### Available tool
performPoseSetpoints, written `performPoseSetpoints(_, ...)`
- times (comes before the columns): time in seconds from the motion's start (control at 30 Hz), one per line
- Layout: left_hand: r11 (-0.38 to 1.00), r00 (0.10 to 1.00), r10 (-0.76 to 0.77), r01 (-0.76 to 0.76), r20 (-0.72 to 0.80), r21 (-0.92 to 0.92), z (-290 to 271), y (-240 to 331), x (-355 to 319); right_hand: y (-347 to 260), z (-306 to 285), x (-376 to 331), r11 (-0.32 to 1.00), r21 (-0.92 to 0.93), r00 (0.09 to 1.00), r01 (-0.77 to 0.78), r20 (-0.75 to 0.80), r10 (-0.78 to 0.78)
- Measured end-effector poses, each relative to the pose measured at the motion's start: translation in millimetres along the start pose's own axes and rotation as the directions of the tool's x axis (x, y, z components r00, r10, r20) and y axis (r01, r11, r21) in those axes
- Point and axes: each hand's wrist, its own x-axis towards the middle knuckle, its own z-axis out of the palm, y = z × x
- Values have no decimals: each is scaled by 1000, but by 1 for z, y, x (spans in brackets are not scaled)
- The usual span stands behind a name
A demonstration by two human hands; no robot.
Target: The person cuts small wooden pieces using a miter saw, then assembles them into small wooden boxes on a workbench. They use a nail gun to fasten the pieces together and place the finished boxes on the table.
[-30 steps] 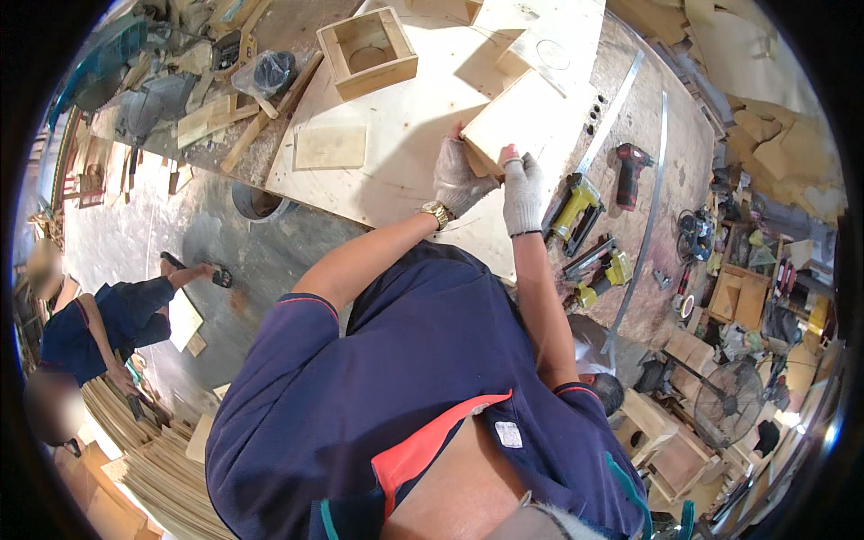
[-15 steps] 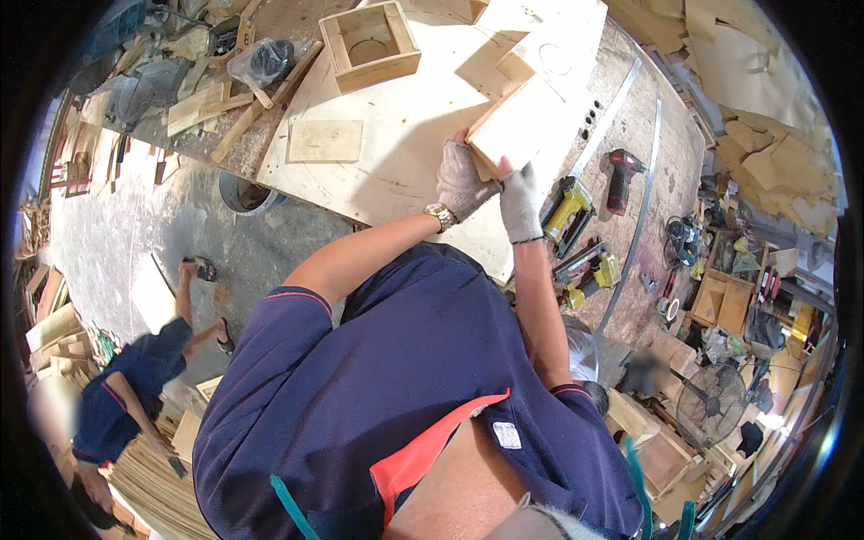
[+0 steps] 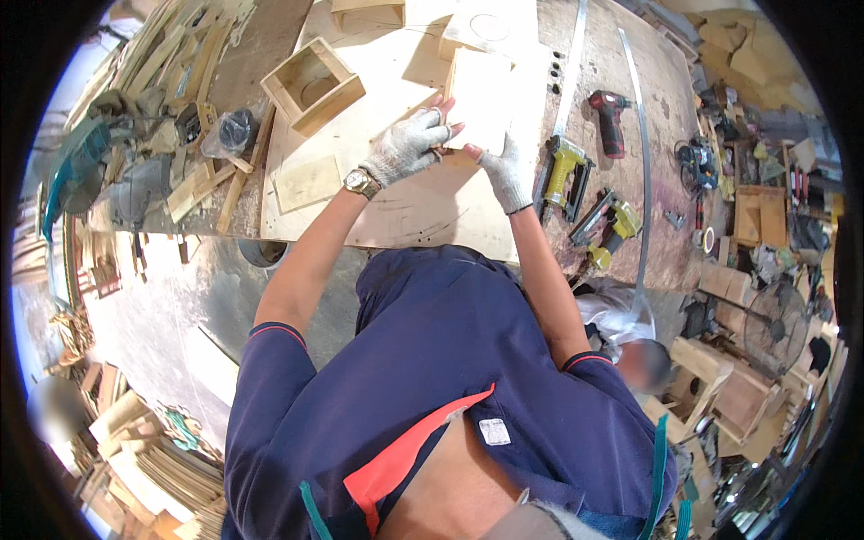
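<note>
A pale wooden box (image 3: 481,81) lies on a light plywood sheet (image 3: 396,216), its flat face up. At its near left corner is my left hand (image 3: 409,148), in a whitish glove with bare fingertips, fingers spread and reaching toward the edge. Whether those fingertips touch it I cannot tell. Gloved the same way, my right hand (image 3: 504,175) grips the near right part, thumb at the near edge and fingers along the right side. Left of my hands an open-topped wooden box (image 3: 337,103) stands near a loose rectangular wood panel (image 3: 307,184).
To the right lie a yellow-green nail gun (image 3: 565,175), a second nail gun (image 3: 621,225) and a red-black cordless drill (image 3: 610,121). Another box (image 3: 490,27) sits beyond the held one. A person in white (image 3: 612,315) is low on the right, near a fan (image 3: 776,328).
My left hand has shifted from gripping the box's near end to spread fingers beside its left corner. The box has turned straighter. The view has swung; the person at left is mostly out of sight.
</note>
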Motion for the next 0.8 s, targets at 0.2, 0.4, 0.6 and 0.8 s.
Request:
performPoseSetpoints(0.2,992,994,-87,93,73,-80,-4,10,4,-1,-7,2,996,-84,999,7,37,-4)
performPoseSetpoints(0.4,976,971,-182,197,153,-91,-7,11,4,-14,-9,1,988,-151,996,39,81,-27)
performPoseSetpoints(0.6,984,951,-171,151,-259,-94,28,36,-12,6,-12,10,974,169,988,-149,-14,154)
performPoseSetpoints(0.8,867,722,-486,325,-494,-378,116,59,-12,12,13,7,943,298,984,-149,-48,170)
